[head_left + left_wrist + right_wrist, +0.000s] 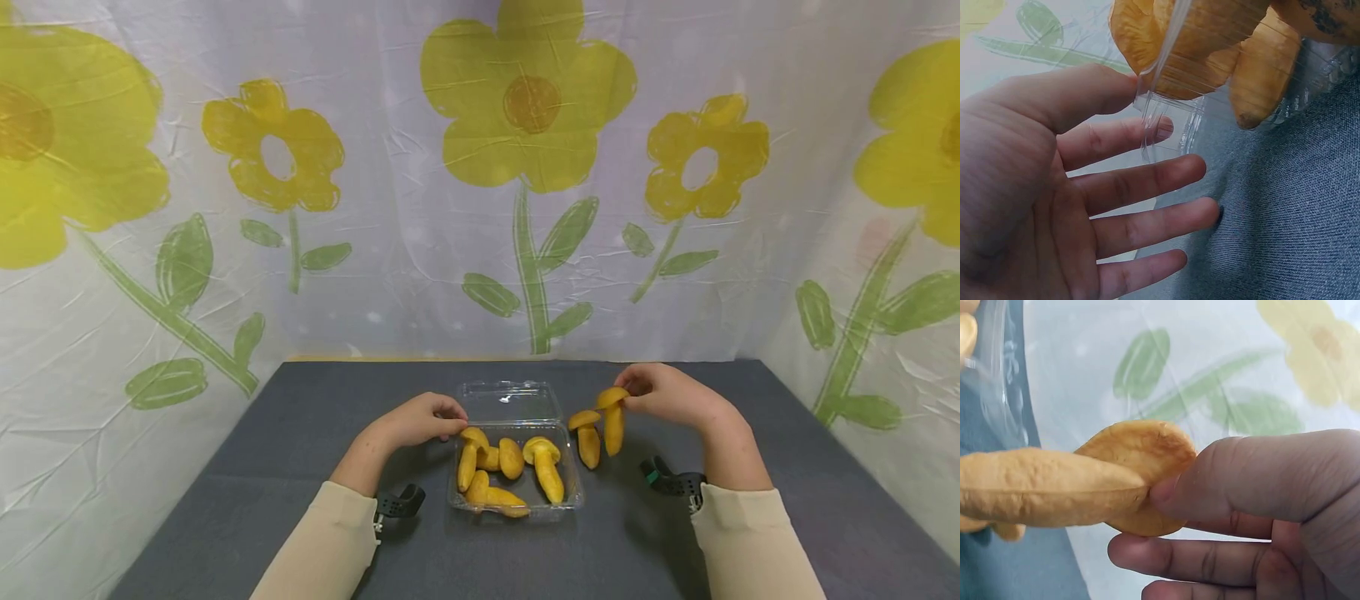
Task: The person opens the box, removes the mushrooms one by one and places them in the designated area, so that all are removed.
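A clear plastic clamshell box (553, 512) stands on the dark cloth with its lid (512, 403) folded back. Several yellow mushrooms, one a thick-stemmed mushroom (546, 468), lie inside it. At the box's left rim, my left hand (420, 419) pinches the plastic edge between thumb (1107, 90) and forefinger, the other fingers spread. Right of the box, my right hand (666, 392) holds a yellow mushroom (1041, 487) by its cap, the stem hanging down in the head view. Another mushroom (588, 446) lies on the cloth between the box and the held one.
A dark cloth (315, 417) covers the table. Pale hangings with painted yellow flowers (528, 104) stand behind it and along both sides. Black straps (401, 502) with small devices sit at both wrists, beside the cream sleeves.
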The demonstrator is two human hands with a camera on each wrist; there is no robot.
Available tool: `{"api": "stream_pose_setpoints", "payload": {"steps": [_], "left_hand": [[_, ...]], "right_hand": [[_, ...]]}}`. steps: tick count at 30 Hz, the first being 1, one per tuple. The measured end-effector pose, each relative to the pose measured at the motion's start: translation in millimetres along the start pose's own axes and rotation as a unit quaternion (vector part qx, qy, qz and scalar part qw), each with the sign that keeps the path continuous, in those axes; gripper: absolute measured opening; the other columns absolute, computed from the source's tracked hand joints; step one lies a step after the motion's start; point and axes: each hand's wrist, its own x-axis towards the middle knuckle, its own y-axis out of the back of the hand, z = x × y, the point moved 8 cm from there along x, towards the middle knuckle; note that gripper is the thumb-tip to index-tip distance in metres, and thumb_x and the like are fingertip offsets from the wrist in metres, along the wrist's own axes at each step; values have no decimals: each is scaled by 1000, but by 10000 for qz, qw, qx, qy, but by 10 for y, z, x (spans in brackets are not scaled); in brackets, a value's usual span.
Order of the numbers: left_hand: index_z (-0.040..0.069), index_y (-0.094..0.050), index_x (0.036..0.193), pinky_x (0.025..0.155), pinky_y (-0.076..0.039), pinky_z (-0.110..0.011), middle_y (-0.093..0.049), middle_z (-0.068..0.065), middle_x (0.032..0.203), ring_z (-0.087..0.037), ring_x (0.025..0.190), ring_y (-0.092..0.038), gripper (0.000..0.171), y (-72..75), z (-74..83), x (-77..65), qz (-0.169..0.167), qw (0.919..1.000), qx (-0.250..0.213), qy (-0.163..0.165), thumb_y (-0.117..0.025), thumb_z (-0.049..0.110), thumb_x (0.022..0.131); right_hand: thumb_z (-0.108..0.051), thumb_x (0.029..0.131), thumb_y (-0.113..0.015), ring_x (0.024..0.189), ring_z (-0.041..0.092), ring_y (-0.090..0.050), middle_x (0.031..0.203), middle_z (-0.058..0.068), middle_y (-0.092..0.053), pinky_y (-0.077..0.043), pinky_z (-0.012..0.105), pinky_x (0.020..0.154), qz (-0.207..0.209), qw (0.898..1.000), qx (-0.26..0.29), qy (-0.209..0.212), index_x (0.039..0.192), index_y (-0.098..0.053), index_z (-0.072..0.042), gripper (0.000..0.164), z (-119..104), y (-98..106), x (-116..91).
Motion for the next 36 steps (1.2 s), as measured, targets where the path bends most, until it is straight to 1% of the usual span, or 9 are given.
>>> {"api": "stream_pose_setpoints", "payload": {"steps": [3, 8, 12, 19, 24, 29, 36], "left_hand": [[7, -73, 114, 81, -54, -46, -69, 1, 98, -26, 89, -66, 22, -1, -4, 0, -3, 10000, 2, 14, -66, 24, 103], [7, -73, 114, 81, -54, -46, -69, 0, 99, -26, 89, -66, 22, 2, -8, 5, -3, 10000, -8, 27, -66, 24, 103], [7, -73, 114, 82, -54, -44, -69, 0, 99, -25, 89, -66, 22, 7, -6, 10, -5, 10000, -23, 37, -66, 24, 103], [7, -73, 115, 81, -55, -44, -69, 0, 99, -26, 90, -66, 22, 12, 3, 23, -26, 10000, -69, 13, -65, 24, 103], [7, -73, 114, 81, -54, -44, -69, 0, 98, -25, 89, -66, 22, 8, 3, 26, -29, 10000, -95, 7, -66, 24, 103], [7, -73, 114, 81, -55, -43, -69, 0, 99, -24, 89, -66, 22, 6, -11, 38, -21, 9999, -115, 32, -66, 24, 103], [7, -73, 114, 80, -54, -44, -68, 0, 99, -24, 88, -65, 21, 0, -30, 43, -6, 9999, -128, 30, -66, 24, 103]], "right_hand": [[-12, 99, -67, 99, 31, -65, 104, 7, -70, -51, 51, 87, 1, 9999, 61, -89, 116, -65, 0, 21, 124, 32, -2], [-13, 98, -67, 99, 31, -64, 105, 9, -70, -50, 52, 88, 7, 9997, 120, -230, 116, -64, 2, 23, 273, 67, -5], [-13, 98, -67, 100, 32, -64, 106, 10, -69, -51, 50, 89, -21, 9994, 170, -312, 117, -64, 3, 25, 380, 64, 22], [-8, 98, -66, 90, 32, -61, 105, 13, -68, -51, 48, 80, -150, 9980, 456, -415, 116, -62, 8, 24, 617, 10, 92], [-7, 97, -66, 93, 30, -62, 107, 13, -67, -52, 47, 83, -196, 9966, 525, -596, 118, -62, 8, 26, 779, -33, 138], [-4, 98, -64, 97, 29, -63, 110, 14, -67, -52, 47, 86, -298, 9961, 581, -589, 120, -61, 8, 25, 855, -94, 183], [0, 98, -61, 96, 28, -61, 112, 16, -67, -52, 45, 85, -367, 9960, 519, -620, 120, -63, 7, 23, 923, -169, 226]]}}
